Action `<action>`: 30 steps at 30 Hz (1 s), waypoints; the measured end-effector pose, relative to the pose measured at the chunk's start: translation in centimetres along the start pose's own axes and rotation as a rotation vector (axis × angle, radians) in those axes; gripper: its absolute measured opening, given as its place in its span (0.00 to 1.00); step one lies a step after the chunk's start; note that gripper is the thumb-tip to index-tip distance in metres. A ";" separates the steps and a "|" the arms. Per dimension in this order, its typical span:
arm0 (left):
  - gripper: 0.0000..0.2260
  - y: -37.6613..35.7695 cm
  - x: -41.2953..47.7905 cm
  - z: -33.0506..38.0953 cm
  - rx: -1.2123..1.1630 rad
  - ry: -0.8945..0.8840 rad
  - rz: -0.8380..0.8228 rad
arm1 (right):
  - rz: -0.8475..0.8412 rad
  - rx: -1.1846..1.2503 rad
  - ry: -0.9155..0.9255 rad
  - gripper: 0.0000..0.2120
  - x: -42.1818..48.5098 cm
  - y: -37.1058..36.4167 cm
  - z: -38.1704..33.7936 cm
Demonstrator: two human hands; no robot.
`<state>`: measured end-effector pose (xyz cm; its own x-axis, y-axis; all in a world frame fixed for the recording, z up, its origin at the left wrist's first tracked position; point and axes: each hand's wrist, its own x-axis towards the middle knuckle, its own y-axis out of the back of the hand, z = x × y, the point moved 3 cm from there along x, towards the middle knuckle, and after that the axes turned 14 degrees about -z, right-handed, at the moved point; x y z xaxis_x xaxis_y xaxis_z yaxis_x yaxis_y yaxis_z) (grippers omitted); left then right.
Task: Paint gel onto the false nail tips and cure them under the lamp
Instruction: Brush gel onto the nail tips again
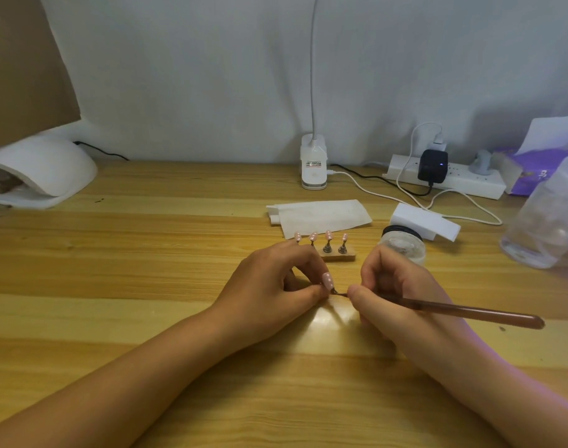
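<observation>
Hands (273,286) (402,286) on nail tip (327,281), brush (463,310)

1 wide-angle view from your head, facing forward and down over the table (114,279), close above your left hand (269,286) and right hand (402,289)

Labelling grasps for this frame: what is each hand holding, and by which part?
Left hand pinches the stand under a pink nail tip. Right hand grips the brush near its bristle end; the handle juts free.
</observation>
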<state>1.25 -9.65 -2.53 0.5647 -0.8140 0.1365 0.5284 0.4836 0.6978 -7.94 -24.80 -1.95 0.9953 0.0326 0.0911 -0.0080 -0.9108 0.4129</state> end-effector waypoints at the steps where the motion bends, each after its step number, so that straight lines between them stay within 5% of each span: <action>1: 0.06 0.0 0.0 0.0 0.000 0.002 0.000 | 0.011 0.012 0.004 0.10 0.0 0.1 0.0; 30: 0.05 -0.3 0.3 -1.0 -0.018 -0.031 0.004 | -0.014 0.107 -0.008 0.10 0.3 0.1 0.6</action>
<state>1.86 -9.75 -3.38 0.5471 -0.8214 0.1614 0.5373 0.4924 0.6848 -7.54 -25.10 -2.41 0.9960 0.0430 0.0789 0.0160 -0.9490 0.3148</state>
